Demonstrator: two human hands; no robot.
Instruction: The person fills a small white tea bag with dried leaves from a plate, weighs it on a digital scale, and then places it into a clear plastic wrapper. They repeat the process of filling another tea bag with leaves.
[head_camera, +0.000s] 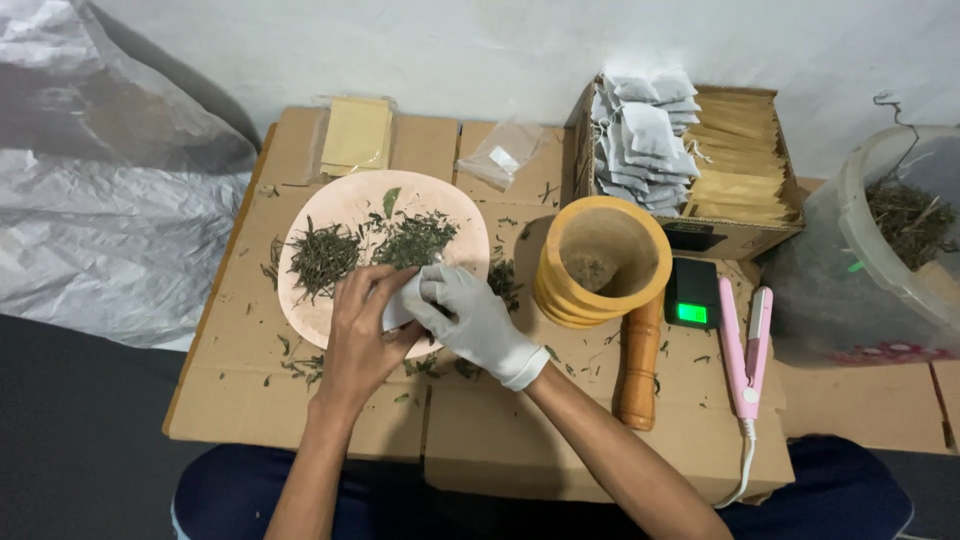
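Head view: both hands, bare left hand (358, 335) and gloved right hand (470, 318), pinch a small white sachet (398, 312) over the pink plate (330, 320); dried leaves (322, 256) remain unpacked

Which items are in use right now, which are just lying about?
In use: left hand, gloved right hand, small white sachet, pink plate, dried leaves.

Idle: mortar, pestle, scale, pink sealer, sachet box, plastic tub.
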